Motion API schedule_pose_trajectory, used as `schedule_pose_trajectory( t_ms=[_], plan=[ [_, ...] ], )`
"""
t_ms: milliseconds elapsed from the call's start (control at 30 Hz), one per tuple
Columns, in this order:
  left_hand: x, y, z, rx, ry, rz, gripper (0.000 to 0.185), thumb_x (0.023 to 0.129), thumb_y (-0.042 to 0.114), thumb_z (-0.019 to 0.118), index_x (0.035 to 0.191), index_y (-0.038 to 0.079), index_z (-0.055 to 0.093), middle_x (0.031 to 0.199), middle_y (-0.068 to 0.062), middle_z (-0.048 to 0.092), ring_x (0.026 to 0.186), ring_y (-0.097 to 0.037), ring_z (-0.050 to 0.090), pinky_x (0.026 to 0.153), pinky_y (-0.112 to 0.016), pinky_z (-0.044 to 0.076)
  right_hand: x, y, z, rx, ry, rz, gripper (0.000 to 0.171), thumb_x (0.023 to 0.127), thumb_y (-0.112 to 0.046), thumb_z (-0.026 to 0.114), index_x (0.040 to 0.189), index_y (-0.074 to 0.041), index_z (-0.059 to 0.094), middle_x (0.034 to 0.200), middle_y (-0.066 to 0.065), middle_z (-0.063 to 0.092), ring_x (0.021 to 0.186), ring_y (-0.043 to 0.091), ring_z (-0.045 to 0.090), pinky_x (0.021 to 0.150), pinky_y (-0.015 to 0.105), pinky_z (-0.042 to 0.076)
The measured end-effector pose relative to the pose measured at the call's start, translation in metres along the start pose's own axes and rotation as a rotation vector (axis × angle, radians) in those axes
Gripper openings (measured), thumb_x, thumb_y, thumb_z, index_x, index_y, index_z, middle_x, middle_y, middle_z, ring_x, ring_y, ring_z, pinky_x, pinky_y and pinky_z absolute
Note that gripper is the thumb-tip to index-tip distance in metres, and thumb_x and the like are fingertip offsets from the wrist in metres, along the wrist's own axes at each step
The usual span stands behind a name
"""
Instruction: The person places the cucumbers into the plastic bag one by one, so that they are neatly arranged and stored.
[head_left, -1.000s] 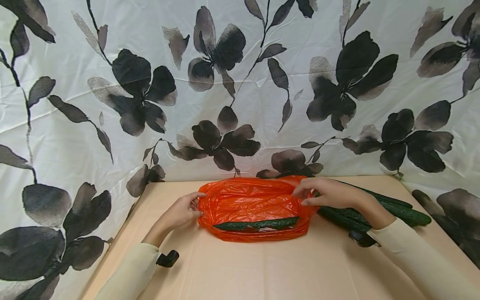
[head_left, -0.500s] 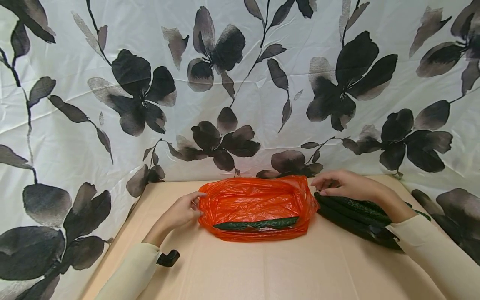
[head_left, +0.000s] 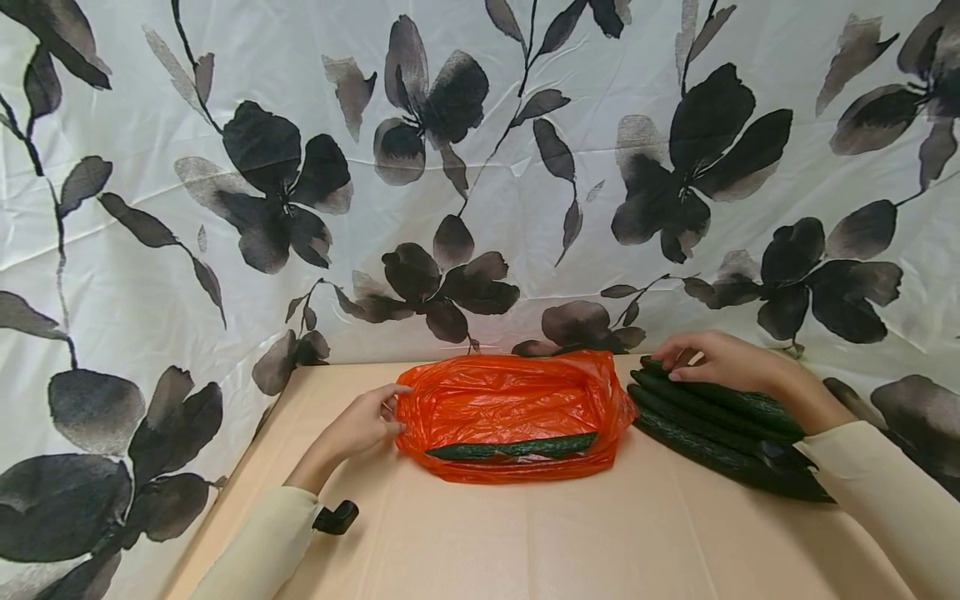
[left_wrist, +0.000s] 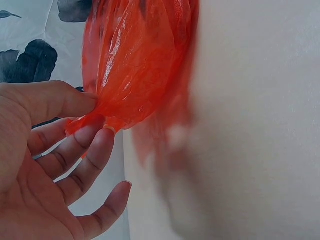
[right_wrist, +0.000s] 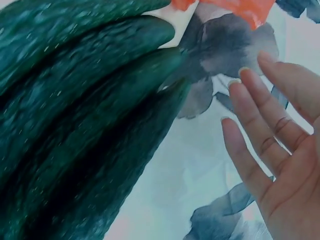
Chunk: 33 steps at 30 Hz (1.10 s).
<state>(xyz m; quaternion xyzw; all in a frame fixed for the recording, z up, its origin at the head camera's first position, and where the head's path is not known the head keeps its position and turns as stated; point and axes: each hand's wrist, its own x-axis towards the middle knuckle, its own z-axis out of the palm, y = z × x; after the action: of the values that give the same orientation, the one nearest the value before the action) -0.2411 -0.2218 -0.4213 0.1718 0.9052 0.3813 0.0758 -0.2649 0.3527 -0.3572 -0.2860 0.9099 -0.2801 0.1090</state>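
An orange plastic bag (head_left: 510, 412) lies open on the tan table (head_left: 525, 533) with one dark green cucumber (head_left: 517, 447) inside along its near side. My left hand (head_left: 367, 419) pinches the bag's left edge (left_wrist: 107, 117) between thumb and fingers. To the right of the bag lies a pile of several cucumbers (head_left: 720, 433), seen up close as cucumbers (right_wrist: 85, 110) in the right wrist view. My right hand (head_left: 712, 358) hovers over the far end of the pile with straight fingers (right_wrist: 260, 145), holding nothing.
A white cloth with black flowers (head_left: 480, 167) hangs behind the table and drapes down both sides. A small black clip (head_left: 335, 517) sits at my left sleeve. Bare tabletop lies in front of the bag.
My right hand let go of the bag's right edge and moved right and back over the cucumber pile. The left hand and the bag stayed put.
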Motion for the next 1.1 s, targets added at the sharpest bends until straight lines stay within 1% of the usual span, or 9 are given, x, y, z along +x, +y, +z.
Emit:
schedule_pose_trajectory(
  t_ms=[100, 233, 433, 600, 700, 800, 967, 1033, 1100],
  plan=[
    [-0.001, 0.000, 0.000, 0.006, 0.001, 0.001, 0.057, 0.082, -0.005, 0.072, 0.137, -0.003, 0.056, 0.092, -0.011, 0.059, 0.081, -0.020, 0.057, 0.074, -0.030, 0.049, -0.004, 0.007, -0.001, -0.030, 0.002, 0.002, 0.039, 0.093, -0.015, 0.073, 0.129, -0.003, 0.065, 0.111, 0.010, 0.070, 0.099, 0.021, 0.069, 0.084, 0.037, 0.058],
    [-0.001, 0.000, -0.001, 0.008, 0.000, 0.005, 0.056, 0.082, -0.005, 0.073, 0.136, -0.003, 0.057, 0.093, -0.011, 0.059, 0.081, -0.020, 0.057, 0.075, -0.031, 0.049, -0.012, 0.015, -0.001, -0.058, -0.008, 0.033, 0.042, 0.092, -0.014, 0.073, 0.130, 0.001, 0.063, 0.112, 0.011, 0.070, 0.101, 0.026, 0.068, 0.083, 0.034, 0.058],
    [-0.002, 0.002, -0.001, 0.012, -0.001, 0.020, 0.056, 0.082, -0.004, 0.074, 0.135, -0.004, 0.057, 0.093, -0.012, 0.058, 0.081, -0.021, 0.057, 0.075, -0.033, 0.049, -0.023, 0.028, -0.002, -0.093, 0.017, 0.064, 0.043, 0.091, -0.012, 0.075, 0.129, 0.001, 0.063, 0.110, 0.010, 0.070, 0.098, 0.025, 0.068, 0.080, 0.029, 0.057],
    [-0.002, 0.002, -0.002, 0.016, -0.005, 0.003, 0.055, 0.082, -0.004, 0.073, 0.136, -0.003, 0.057, 0.093, -0.012, 0.058, 0.082, -0.022, 0.057, 0.076, -0.032, 0.049, -0.031, 0.037, -0.002, -0.119, 0.036, 0.079, 0.042, 0.089, -0.012, 0.077, 0.126, 0.003, 0.064, 0.105, 0.008, 0.069, 0.095, 0.028, 0.069, 0.077, 0.034, 0.058],
    [-0.002, 0.002, -0.002, 0.013, -0.007, 0.001, 0.056, 0.082, -0.004, 0.073, 0.136, -0.003, 0.057, 0.093, -0.012, 0.058, 0.082, -0.022, 0.056, 0.075, -0.031, 0.048, -0.035, 0.042, -0.003, -0.119, 0.041, 0.094, 0.046, 0.088, -0.013, 0.077, 0.128, 0.004, 0.062, 0.106, 0.009, 0.069, 0.095, 0.029, 0.069, 0.078, 0.039, 0.059],
    [-0.002, 0.003, -0.002, 0.013, -0.006, 0.011, 0.056, 0.082, -0.004, 0.073, 0.136, -0.004, 0.057, 0.092, -0.012, 0.058, 0.082, -0.022, 0.056, 0.074, -0.032, 0.048, -0.039, 0.048, -0.004, -0.113, 0.045, 0.102, 0.048, 0.087, -0.013, 0.078, 0.129, 0.004, 0.061, 0.108, 0.011, 0.068, 0.096, 0.030, 0.069, 0.079, 0.040, 0.059],
    [-0.003, 0.003, -0.003, 0.012, -0.003, 0.016, 0.056, 0.082, -0.004, 0.073, 0.135, -0.004, 0.057, 0.093, -0.011, 0.059, 0.082, -0.021, 0.056, 0.075, -0.033, 0.048, -0.044, 0.058, -0.003, -0.107, 0.024, 0.094, 0.049, 0.087, -0.014, 0.078, 0.128, 0.006, 0.060, 0.110, 0.014, 0.068, 0.095, 0.030, 0.069, 0.076, 0.034, 0.058],
    [-0.003, 0.003, -0.003, 0.014, -0.002, 0.011, 0.056, 0.082, -0.004, 0.073, 0.136, -0.003, 0.057, 0.093, -0.011, 0.059, 0.082, -0.021, 0.056, 0.075, -0.033, 0.048, -0.046, 0.060, -0.002, -0.105, 0.020, 0.111, 0.049, 0.087, -0.015, 0.079, 0.128, 0.005, 0.061, 0.111, 0.013, 0.068, 0.095, 0.029, 0.070, 0.075, 0.031, 0.057],
    [-0.003, 0.003, -0.003, 0.017, 0.000, 0.004, 0.056, 0.082, -0.004, 0.073, 0.136, -0.003, 0.057, 0.092, -0.010, 0.059, 0.082, -0.021, 0.056, 0.075, -0.032, 0.049, -0.048, 0.062, -0.001, -0.108, 0.016, 0.118, 0.048, 0.087, -0.017, 0.079, 0.127, 0.004, 0.062, 0.110, 0.013, 0.069, 0.094, 0.028, 0.070, 0.075, 0.031, 0.057]
  ],
)
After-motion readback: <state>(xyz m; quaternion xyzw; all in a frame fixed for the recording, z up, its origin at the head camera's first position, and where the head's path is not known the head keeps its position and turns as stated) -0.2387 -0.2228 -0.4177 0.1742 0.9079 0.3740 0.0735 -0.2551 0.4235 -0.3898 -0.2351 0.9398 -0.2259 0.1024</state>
